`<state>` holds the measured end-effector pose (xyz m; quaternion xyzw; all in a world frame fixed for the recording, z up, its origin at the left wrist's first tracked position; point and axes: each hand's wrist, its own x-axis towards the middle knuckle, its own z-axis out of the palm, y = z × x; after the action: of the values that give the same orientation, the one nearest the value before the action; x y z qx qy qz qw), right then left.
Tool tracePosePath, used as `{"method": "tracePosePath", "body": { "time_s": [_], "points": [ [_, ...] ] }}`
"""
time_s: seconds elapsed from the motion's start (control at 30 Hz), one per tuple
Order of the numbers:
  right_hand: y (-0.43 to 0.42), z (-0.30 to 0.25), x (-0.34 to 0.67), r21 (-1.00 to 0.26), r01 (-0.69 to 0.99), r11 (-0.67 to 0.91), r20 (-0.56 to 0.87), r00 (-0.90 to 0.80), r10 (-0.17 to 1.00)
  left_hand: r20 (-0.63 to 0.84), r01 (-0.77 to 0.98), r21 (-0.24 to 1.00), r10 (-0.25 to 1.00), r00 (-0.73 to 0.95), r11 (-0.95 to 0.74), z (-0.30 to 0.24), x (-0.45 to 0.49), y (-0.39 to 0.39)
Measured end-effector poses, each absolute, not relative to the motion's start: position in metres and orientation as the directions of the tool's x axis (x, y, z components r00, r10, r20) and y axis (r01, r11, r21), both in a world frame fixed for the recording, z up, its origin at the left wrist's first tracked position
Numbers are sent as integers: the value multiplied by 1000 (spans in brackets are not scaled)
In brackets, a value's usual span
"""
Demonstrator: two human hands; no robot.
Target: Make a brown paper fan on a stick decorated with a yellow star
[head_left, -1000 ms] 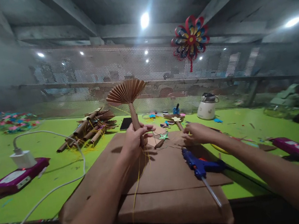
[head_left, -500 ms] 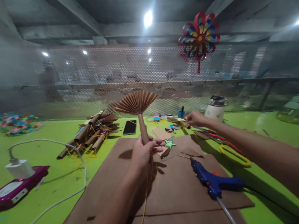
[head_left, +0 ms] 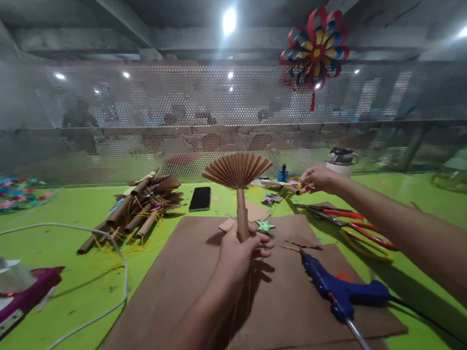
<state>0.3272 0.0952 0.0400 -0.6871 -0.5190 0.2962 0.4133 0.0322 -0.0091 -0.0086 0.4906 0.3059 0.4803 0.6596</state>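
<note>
My left hand (head_left: 241, 255) grips the rolled brown paper stem of a pleated brown paper fan (head_left: 237, 170) and holds it upright over a brown paper sheet (head_left: 177, 299). Thin yellow strings hang from under that hand. My right hand (head_left: 320, 179) is stretched far forward to small paper pieces (head_left: 276, 185) near the back of the green table; its fingers are pinched there, but what they hold is too small to tell. A green paper star (head_left: 265, 226) lies just beyond my left hand.
A blue glue gun (head_left: 341, 293) lies on the brown paper, with red and yellow scissors (head_left: 354, 227) to its right. Rolled brown tubes (head_left: 136, 206), a black phone (head_left: 201, 198), a white flask (head_left: 341, 161) and a purple power strip with charger (head_left: 3, 300) sit on the green table (head_left: 55, 264). A paper pinwheel (head_left: 314, 50) hangs above.
My right hand has left the spot by the glue gun and reached forward to the paper pieces at the back. The fan in my left hand has drifted right and lower in the view.
</note>
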Motion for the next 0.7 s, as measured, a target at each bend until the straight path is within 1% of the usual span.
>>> {"method": "tracePosePath", "body": {
  "time_s": [0.1, 0.2, 0.33, 0.5, 0.53, 0.6, 0.7],
  "points": [
    [84, 49, 334, -920, 386, -66, 68, 324, 944, 78, -332, 942, 934, 348, 45, -9, 35, -10],
    [78, 59, 338, -926, 378, -15, 129, 352, 927, 70, -342, 938, 941, 331, 50, -14, 34, -6],
    [71, 59, 339, -884, 467, -3, 181, 350, 919, 44, -355, 932, 951, 305, 71, -20, 33, 0],
    [68, 63, 341, -788, 614, -33, 242, 359, 902, 43, -326, 943, 945, 324, 69, -18, 34, -4],
    [70, 67, 343, -759, 648, -63, 232, 360, 903, 44, -322, 944, 943, 330, 69, -17, 34, -5],
    [76, 74, 346, -678, 718, -155, 163, 353, 921, 41, -316, 946, 940, 338, 73, -15, 34, -6],
    [87, 74, 348, -484, 820, -306, 7, 353, 936, 49, -323, 944, 942, 332, 65, -15, 32, -5]
  ]
}}
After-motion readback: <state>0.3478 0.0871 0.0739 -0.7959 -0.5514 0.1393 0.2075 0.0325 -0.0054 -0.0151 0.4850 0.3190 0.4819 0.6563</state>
